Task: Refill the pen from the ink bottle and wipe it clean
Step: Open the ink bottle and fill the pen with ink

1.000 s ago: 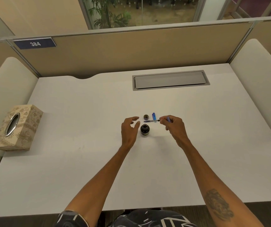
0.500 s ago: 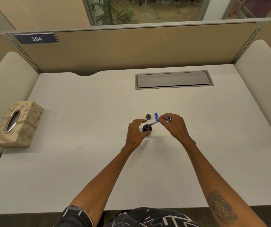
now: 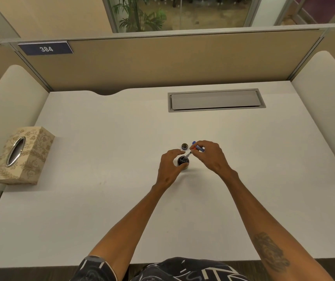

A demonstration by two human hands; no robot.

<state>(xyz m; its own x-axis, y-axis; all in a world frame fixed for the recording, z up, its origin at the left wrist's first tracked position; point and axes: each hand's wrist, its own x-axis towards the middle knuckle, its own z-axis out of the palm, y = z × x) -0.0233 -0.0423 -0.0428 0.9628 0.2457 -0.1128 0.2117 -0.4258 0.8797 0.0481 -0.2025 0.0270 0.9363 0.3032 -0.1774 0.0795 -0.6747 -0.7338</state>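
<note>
The left grip (image 3: 169,169), a bare hand, cups the left side of the ink bottle (image 3: 183,161) with its fingers loosely curved over the far side; whether it really clasps the glass or only steadies it I cannot tell, as the thumb is hidden. The bottle stands upright and open at mid-tabletop, between the two hands. Just beyond it lies its cap (image 3: 185,146), mouth up, and beside that something small and blue (image 3: 193,142), too small to name. The right grip (image 3: 211,157) pinches the pen (image 3: 195,149) in its fingertips, tilted down to the left, with the tip at or in the bottle's mouth

As I judge it, the bottle is uncapped and the pen is at the ink, so filling is the step in hand. Left to do: draw the ink up, lift the pen out, wipe it, and probably cap the bottle again

For wiping, the tissue box (image 3: 20,155) sits far left at the tabletop (image 3: 101,199) edge, well apart from the hands, a long reach with bare surface between. The near edge is well clear of the bottle. At the far side a cable hatch (image 3: 216,100) lies flush, and to the right the tabletop runs bare to the side panel. An open bottle between two hands could tip if nudged
</note>
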